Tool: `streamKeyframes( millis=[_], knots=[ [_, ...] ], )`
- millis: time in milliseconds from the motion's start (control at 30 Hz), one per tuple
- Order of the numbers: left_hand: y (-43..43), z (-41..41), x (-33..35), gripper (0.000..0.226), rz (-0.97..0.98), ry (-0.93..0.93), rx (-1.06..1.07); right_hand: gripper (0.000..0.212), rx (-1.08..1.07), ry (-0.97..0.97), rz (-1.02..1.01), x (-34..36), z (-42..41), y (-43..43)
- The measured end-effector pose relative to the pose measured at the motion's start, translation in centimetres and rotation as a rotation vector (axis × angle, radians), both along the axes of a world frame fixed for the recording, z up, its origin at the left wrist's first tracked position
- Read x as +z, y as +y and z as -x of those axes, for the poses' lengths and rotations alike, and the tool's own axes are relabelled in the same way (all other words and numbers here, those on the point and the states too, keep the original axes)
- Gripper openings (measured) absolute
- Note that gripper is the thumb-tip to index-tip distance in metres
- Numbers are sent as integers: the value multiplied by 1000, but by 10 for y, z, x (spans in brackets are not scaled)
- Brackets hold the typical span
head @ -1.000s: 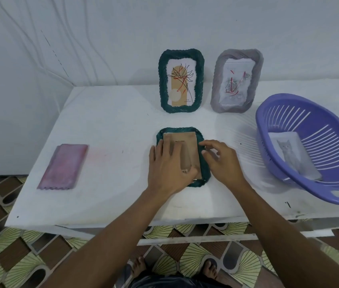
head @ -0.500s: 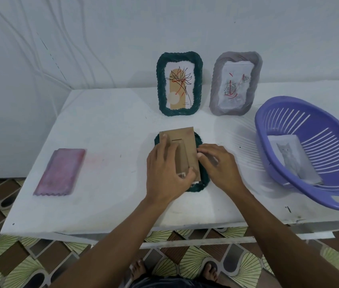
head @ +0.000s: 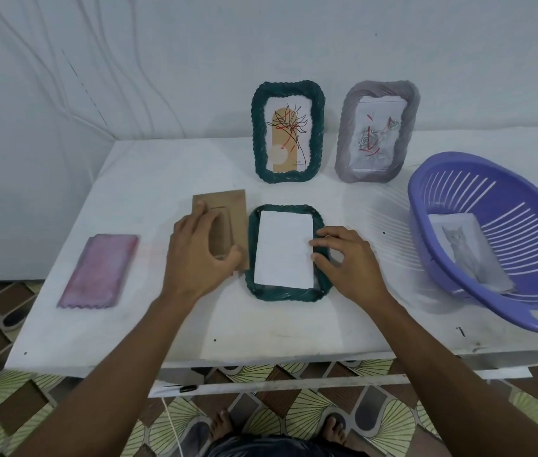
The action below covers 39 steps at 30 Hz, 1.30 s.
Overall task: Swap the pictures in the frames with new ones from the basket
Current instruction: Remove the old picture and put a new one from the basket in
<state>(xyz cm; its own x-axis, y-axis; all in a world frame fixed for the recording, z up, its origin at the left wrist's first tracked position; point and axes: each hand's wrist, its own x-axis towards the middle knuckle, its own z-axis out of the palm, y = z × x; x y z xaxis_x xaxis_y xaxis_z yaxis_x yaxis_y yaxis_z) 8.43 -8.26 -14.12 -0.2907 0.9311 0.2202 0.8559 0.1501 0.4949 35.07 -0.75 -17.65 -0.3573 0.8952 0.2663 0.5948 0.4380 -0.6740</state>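
A dark green frame (head: 285,294) lies face down in the middle of the white table (head: 261,328), its back open. Inside it shows the white back of a picture (head: 284,252). My left hand (head: 200,255) grips the brown cardboard backing (head: 224,201) by its stand, just left of the frame. My right hand (head: 343,262) rests on the frame's right edge, fingertips touching the picture. A purple basket (head: 498,245) at the right holds a cat picture (head: 465,252). Two frames stand at the back: a green one (head: 287,131) and a grey one (head: 376,131).
A pink cloth (head: 99,270) lies at the table's left end. The wall rises right behind the standing frames. The table's front edge runs just below my forearms, with patterned floor tiles beneath. A small dark speck (head: 461,331) lies near the basket's handle.
My left hand has lifted the brown backing off the face-down frame and carried it to the left. The white back of the picture is now uncovered. My right hand stayed at the frame's right edge.
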Motion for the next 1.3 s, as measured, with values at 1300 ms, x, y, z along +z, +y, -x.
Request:
streamKeyframes(
  millis=[1300],
  knots=[
    [6,-43,-24,78,52,126,-276,39,52,-37,62,6,-2,1]
  ],
)
